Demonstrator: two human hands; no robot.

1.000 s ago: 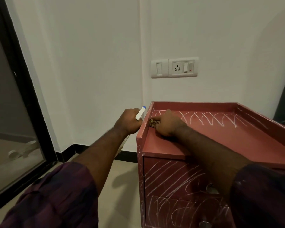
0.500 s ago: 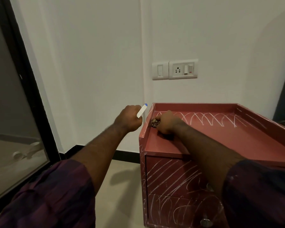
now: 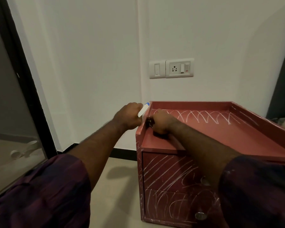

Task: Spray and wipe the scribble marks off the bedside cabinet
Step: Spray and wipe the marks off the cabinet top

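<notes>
Door of dark-framed glass (image 3: pixel 15 112) sits on the far left, no part of the job. Next over is our left hand (image 3: pixel 130 116), hanging just beside the cabinet's left wall. Its grip is clamped round a white plastic sprayer with a blue tip (image 3: pixel 143 110). Only the top pokes out of the fist, so we can't tell how full the bottle is. We reckon it's parked off to the side so it's handy for another squirt without getting in the rag's way.

Right next to it, our right hand (image 3: pixel 161 121) has its grip bunched tight on a dark crumpled rag (image 3: pixel 149 123), pressed into the near-left corner of the reddish-pink wooden bedside cabinet (image 3: pixel 220 137), up against the raised rim. Corner first makes sense to us, with the rim there to scrub against.

The cabinet stands on the floor against the wall, under a white switch-and-socket plate (image 3: pixel 179 68). Most of the top looks bare near us, but white chalky scribble marks (image 3: pixel 204 116) loop along the back and run up the right rim. Both drawer fronts (image 3: pixel 168 173) are covered in slashes and loops too, right down to the round metal knob (image 3: pixel 200 216). Plenty left, by our guess.
</notes>
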